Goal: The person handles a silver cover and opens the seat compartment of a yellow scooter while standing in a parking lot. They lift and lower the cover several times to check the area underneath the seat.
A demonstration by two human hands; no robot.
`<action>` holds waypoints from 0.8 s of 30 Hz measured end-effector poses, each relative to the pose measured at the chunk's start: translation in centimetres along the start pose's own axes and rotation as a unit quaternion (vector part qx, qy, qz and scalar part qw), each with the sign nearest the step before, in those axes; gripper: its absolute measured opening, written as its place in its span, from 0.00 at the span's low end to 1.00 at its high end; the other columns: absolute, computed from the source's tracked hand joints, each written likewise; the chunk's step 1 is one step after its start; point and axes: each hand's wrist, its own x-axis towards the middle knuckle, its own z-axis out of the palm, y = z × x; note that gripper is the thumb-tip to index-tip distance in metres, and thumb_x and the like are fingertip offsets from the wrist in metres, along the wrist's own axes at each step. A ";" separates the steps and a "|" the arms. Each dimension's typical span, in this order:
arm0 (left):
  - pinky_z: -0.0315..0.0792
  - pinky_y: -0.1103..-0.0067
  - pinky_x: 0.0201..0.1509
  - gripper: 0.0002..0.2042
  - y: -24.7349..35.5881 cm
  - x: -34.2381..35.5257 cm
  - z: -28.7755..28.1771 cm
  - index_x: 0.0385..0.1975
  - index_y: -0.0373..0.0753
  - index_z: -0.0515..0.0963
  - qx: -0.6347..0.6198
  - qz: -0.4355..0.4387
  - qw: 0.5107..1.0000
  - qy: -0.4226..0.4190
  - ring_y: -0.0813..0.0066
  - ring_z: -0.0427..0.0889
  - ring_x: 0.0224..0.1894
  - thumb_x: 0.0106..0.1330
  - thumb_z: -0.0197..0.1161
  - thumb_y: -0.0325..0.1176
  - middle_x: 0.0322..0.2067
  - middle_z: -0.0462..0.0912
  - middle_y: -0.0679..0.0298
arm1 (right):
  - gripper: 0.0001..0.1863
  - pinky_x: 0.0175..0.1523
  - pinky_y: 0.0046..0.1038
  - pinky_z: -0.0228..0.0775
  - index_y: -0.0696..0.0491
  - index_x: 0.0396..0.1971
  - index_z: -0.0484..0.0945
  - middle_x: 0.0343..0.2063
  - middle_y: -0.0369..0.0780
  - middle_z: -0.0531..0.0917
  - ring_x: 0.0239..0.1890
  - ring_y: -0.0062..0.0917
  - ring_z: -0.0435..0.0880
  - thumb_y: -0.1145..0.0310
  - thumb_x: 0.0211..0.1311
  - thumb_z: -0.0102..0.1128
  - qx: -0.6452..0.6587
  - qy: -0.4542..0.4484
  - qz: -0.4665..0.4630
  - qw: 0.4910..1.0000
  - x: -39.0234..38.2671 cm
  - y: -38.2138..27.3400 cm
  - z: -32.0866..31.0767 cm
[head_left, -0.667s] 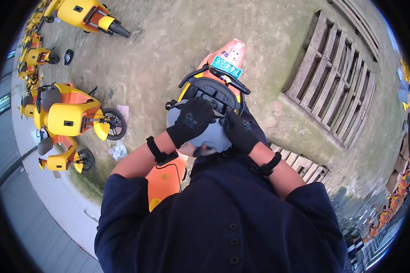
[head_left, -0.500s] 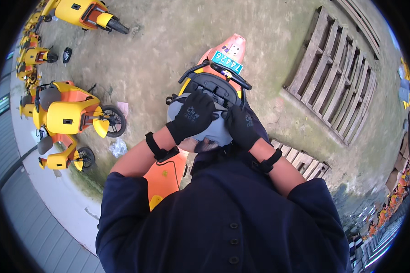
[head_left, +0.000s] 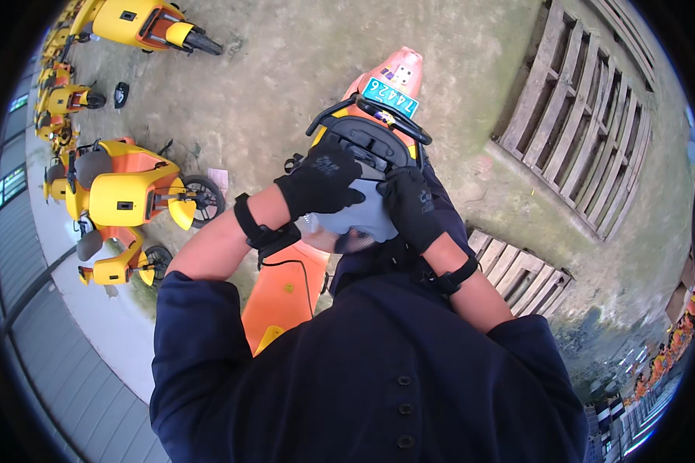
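Both my hands wear black gloves and work on a grey seat cover [head_left: 361,218] at the scooter's seat. My left hand [head_left: 322,181] has its fingers closed on the cover's far left edge. On the far right edge, my right hand [head_left: 411,207] pinches the cover, its fingertips close to the left hand's. Just beyond them lies a black seat base [head_left: 371,137], partly hidden by the left hand. Pale mesh shows on the near left side of the cover. The orange scooter's body [head_left: 282,289] extends toward me, and its tail carries a teal number plate [head_left: 391,97] behind a black grab rail [head_left: 394,118].
Several yellow scooters [head_left: 123,193] stand along the left. A dark small object [head_left: 120,95] lies on the ground there. Wooden pallets lie to the right, a large one [head_left: 567,123] and a smaller one [head_left: 521,272] near my right arm. A grey wall [head_left: 69,378] runs at lower left.
My left hand has slid a little toward me, its forearm lower. The grey cover is gathered more toward the near side, and more of the black base's edge shows.
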 end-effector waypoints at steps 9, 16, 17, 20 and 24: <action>0.68 0.66 0.35 0.14 -0.5 -0.7 3.3 0.27 0.39 0.72 0.032 0.061 0.977 0.200 0.57 0.74 0.33 0.45 0.66 0.38 0.31 0.73 0.57 | 0.05 0.37 0.40 0.65 0.58 0.27 0.70 0.26 0.50 0.73 0.32 0.45 0.74 0.72 0.54 0.52 0.032 -0.065 0.036 0.997 0.1 0.6 0.3; 0.68 0.65 0.33 0.11 -2.5 2.0 5.3 0.30 0.39 0.73 0.073 0.062 0.946 0.310 0.57 0.75 0.30 0.50 0.62 0.37 0.28 0.74 0.57 | 0.09 0.38 0.40 0.64 0.58 0.31 0.70 0.27 0.51 0.73 0.35 0.44 0.73 0.70 0.53 0.55 0.025 -0.041 -0.023 0.999 1.8 1.9 1.0; 0.68 0.64 0.34 0.11 -2.7 2.2 5.4 0.31 0.39 0.74 0.031 0.052 0.951 0.303 0.57 0.75 0.31 0.51 0.61 0.37 0.28 0.75 0.57 | 0.09 0.38 0.40 0.64 0.58 0.31 0.70 0.27 0.51 0.73 0.35 0.44 0.73 0.70 0.53 0.55 0.024 -0.039 -0.024 0.999 2.0 2.3 1.1; 0.67 0.63 0.37 0.11 -3.5 2.9 5.3 0.30 0.38 0.75 -0.022 0.049 0.950 0.307 0.56 0.75 0.33 0.53 0.60 0.39 0.27 0.76 0.56 | 0.09 0.38 0.39 0.65 0.58 0.34 0.71 0.28 0.50 0.74 0.35 0.43 0.73 0.71 0.53 0.54 -0.061 -0.001 -0.084 0.995 2.8 2.9 1.9; 0.67 0.65 0.43 0.14 -2.4 3.9 2.3 0.31 0.38 0.76 -0.122 0.060 0.957 0.255 0.55 0.75 0.38 0.54 0.60 0.43 0.29 0.77 0.55 | 0.08 0.39 0.39 0.65 0.58 0.34 0.72 0.27 0.49 0.74 0.34 0.44 0.73 0.75 0.52 0.51 0.003 0.065 -0.052 0.997 2.8 4.2 3.3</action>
